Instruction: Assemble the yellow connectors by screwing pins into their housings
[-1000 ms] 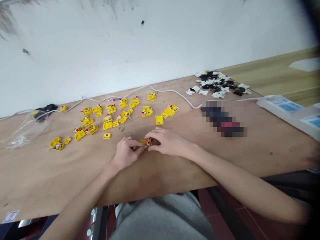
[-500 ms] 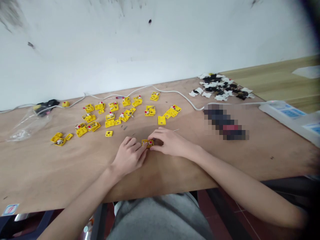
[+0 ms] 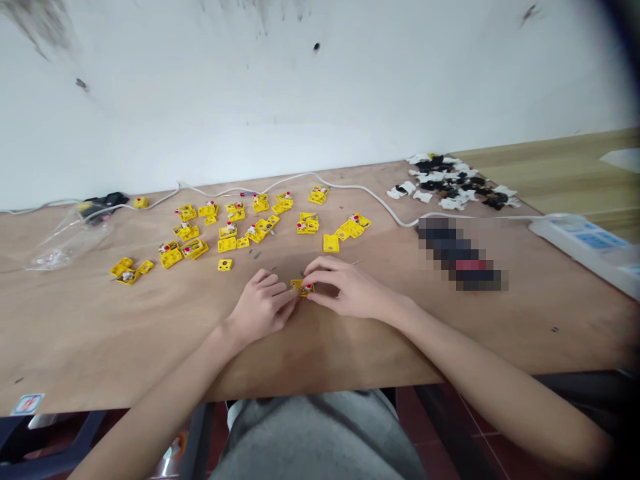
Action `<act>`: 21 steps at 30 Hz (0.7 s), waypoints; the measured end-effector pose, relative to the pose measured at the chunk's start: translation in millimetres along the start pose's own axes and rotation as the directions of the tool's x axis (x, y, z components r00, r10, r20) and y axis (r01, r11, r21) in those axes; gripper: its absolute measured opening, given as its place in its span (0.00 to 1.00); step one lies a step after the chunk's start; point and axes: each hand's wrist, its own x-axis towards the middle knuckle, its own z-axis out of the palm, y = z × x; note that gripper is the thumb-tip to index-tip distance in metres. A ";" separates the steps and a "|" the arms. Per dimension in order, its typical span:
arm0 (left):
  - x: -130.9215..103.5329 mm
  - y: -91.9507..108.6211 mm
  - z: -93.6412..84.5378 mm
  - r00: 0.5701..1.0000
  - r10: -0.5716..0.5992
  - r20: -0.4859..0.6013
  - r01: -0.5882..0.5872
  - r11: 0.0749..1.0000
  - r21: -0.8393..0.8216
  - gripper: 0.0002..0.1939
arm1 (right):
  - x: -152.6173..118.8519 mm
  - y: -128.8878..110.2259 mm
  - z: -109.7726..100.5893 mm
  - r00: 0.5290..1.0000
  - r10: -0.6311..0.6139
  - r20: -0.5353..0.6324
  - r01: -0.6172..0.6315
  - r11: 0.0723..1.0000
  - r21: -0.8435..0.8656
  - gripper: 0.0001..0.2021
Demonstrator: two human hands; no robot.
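A small open yellow plastic case (image 3: 295,285) with a red button and pale parts inside sits near the table's front, between my hands. My left hand (image 3: 264,303) is closed, its index finger and thumb pressed on the case's left side. From the right, my right hand (image 3: 345,287) pinches the case's right end near the red button, thumb below and fingers above. The fingertips cover part of the case. Beyond my hands lie several similar yellow cases (image 3: 227,244) with red buttons, and a loose yellow cover (image 3: 225,265).
A white cable (image 3: 370,193) runs along the back to a power strip (image 3: 575,233). Black and white scraps (image 3: 450,180) are heaped at back right. A pixelated dark object (image 3: 460,253) lies at right. A clear plastic bag (image 3: 65,243) is at left, with a screwdriver (image 3: 247,194) near the wall.
The view has shifted slightly, so the table things appear a little further right. Both hands stay at the yellow case, with only small finger movement.
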 end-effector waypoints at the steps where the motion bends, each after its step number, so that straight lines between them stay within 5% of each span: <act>1: 0.3 0.3 -0.6 1.000 0.016 0.007 -0.016 1.000 0.024 0.11 | -0.1 0.2 0.3 1.000 -0.007 0.008 0.008 1.000 -0.012 0.07; 17: 0.2 -6.8 -1.5 0.987 0.119 0.107 -0.130 0.986 0.106 0.13 | 0.4 2.7 7.1 0.999 -0.050 0.006 0.050 0.988 -0.143 0.09; 21: -1.9 -7.3 1.8 0.994 0.096 0.055 -0.099 0.994 0.056 0.13 | 0.9 -0.4 3.0 0.998 -0.053 0.030 0.057 0.983 -0.172 0.09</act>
